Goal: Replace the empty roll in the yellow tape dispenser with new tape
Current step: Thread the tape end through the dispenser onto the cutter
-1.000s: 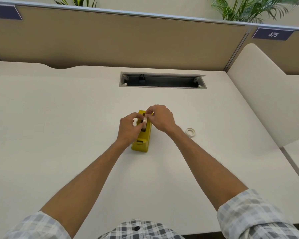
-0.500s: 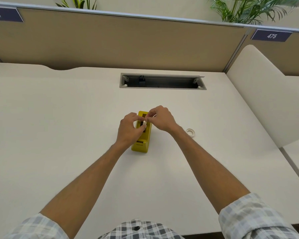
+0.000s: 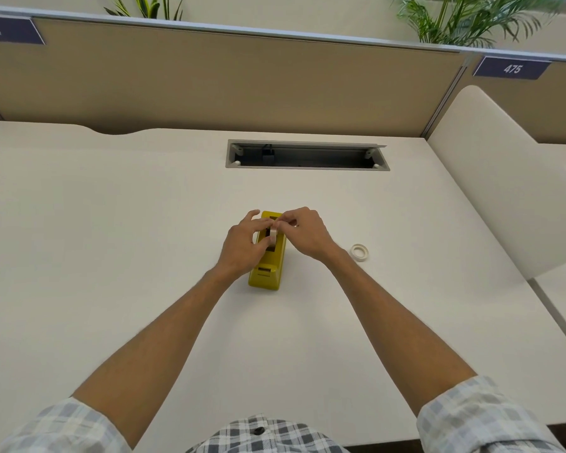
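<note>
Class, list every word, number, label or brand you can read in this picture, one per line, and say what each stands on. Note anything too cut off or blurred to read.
"475": white digits on the dark blue sign on the partition at the far right.
"74": on the dark blue sign at the far left; the frame edge cuts off anything before it.
Yellow tape dispenser: no readable label or brand.
Tape rolls: no print visible.

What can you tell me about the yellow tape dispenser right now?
The yellow tape dispenser looks like glossy plastic, a long block standing flat on the white desk, its cutter end toward the person. A dark slot runs along its top, where a pale roll of tape stands on edge. The left hand holds that roll from the left, the right hand pinches at it from the right; both cover the dispenser's far half.
</note>
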